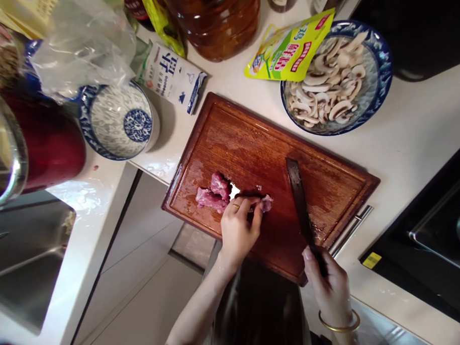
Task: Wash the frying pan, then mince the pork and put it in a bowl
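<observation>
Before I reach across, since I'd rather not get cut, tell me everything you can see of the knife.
The knife has a long, dark, metal-looking blade with pale specks near its far end. The right hand wraps its dark handle, largely hiding it. It slants over the cutting board, far end pointing away from the person; whether it touches the wood is unclear.

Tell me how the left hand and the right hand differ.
The left hand touches a small piece of meat, while the right hand grips the knife by its handle. The left hand wears a ring; the right has a bangle at its wrist. The left is over the cutting board; the right is mostly past its edge. Both are bare, without gloves.
</observation>
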Demonstrator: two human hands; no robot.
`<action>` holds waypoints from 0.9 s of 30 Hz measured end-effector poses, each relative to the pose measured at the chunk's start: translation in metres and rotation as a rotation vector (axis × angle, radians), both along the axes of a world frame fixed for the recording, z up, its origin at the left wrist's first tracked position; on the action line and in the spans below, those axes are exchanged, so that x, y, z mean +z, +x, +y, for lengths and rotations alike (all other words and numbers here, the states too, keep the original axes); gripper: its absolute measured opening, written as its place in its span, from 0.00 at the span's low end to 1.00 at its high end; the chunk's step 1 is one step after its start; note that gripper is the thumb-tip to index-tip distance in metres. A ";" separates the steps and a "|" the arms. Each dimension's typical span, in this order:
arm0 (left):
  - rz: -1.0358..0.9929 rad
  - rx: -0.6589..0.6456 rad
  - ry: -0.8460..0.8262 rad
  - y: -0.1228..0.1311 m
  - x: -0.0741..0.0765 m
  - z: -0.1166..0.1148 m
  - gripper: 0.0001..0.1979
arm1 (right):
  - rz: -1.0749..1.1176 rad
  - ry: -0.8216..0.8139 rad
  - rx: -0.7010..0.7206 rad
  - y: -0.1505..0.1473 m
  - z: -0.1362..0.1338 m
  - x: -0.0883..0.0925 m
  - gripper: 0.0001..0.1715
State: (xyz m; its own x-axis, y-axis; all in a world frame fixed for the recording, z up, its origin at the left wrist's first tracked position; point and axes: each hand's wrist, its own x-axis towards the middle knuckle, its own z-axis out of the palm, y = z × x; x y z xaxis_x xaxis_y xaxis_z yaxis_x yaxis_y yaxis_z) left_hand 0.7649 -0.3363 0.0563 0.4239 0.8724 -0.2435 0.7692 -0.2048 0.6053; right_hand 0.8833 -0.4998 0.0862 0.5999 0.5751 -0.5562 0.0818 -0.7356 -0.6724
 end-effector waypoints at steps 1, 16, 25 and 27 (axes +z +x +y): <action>-0.015 0.005 -0.008 0.000 0.000 -0.001 0.08 | 0.000 0.000 -0.002 0.000 0.000 0.000 0.21; 0.090 -0.079 0.172 -0.019 -0.005 -0.017 0.13 | 0.042 -0.019 -0.034 -0.003 -0.007 -0.001 0.20; 0.038 -0.045 0.086 -0.033 -0.002 -0.017 0.06 | 0.065 -0.035 -0.042 -0.006 -0.017 -0.007 0.20; 0.022 -0.039 0.060 -0.034 0.001 -0.016 0.07 | 0.058 -0.026 -0.029 -0.006 -0.014 -0.005 0.20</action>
State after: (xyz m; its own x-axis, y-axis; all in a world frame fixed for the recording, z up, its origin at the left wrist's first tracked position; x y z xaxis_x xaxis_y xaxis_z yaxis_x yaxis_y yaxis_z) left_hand 0.7305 -0.3523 0.0568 0.4527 0.8687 -0.2012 0.7730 -0.2698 0.5742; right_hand 0.8772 -0.5142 0.0812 0.5820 0.5431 -0.6052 0.0216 -0.7543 -0.6562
